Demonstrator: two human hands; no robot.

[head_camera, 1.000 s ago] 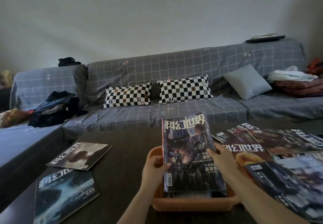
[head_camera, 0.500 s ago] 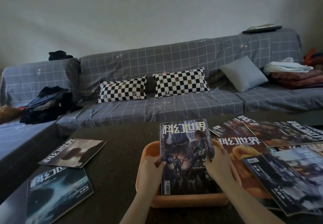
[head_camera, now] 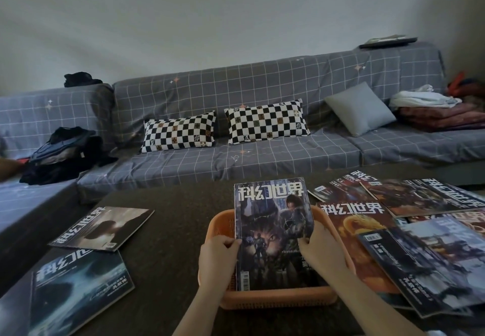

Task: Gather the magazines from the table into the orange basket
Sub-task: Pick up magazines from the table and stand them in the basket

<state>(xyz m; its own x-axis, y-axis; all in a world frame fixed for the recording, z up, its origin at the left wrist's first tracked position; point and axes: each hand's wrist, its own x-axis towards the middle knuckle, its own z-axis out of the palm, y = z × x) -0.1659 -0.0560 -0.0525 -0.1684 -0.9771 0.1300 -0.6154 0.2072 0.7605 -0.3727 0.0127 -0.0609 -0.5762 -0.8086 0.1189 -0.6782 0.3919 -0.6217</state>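
Both hands, left hand [head_camera: 217,259] and right hand [head_camera: 321,250], grip the magazine [head_camera: 273,228] between them.

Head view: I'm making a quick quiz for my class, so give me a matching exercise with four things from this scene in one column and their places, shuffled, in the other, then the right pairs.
Things:
1. cat-cover magazine
2. orange basket
3. grey cushion
4. dark clothes pile

Places:
A. on the sofa's left end
B. leaning on the sofa back, right of the checkered pillows
C. on the table, between the person's forearms
D. held at both side edges, lower end down in the basket

Pairs: 1-D, 2-C, 3-B, 4-A
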